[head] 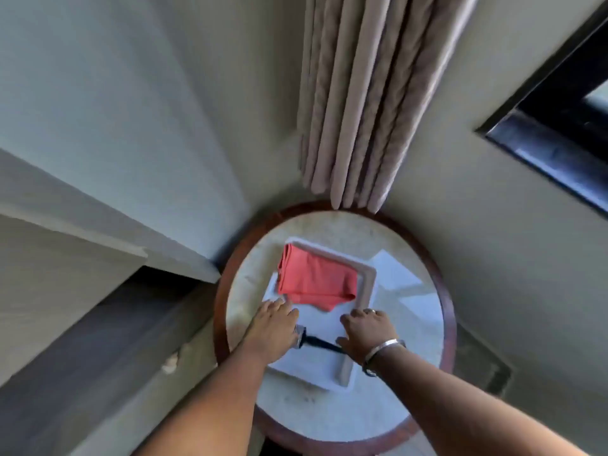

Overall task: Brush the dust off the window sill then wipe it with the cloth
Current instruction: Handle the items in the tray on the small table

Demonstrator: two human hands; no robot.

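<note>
Pick-up step, lower centre: left hand (274, 327) fingers spread flat over brush (314, 342) head, right hand (368, 330) fingers clenched around handle. Red cloth (314, 279) untouched on tray (365, 281). Next: lift brush twd sill.

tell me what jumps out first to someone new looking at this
A folded red cloth lies on a white tray on the round table. Both hands reach into the tray, the left hand and right hand at either end of a dark-handled brush. Pleated curtains hang above.
</note>
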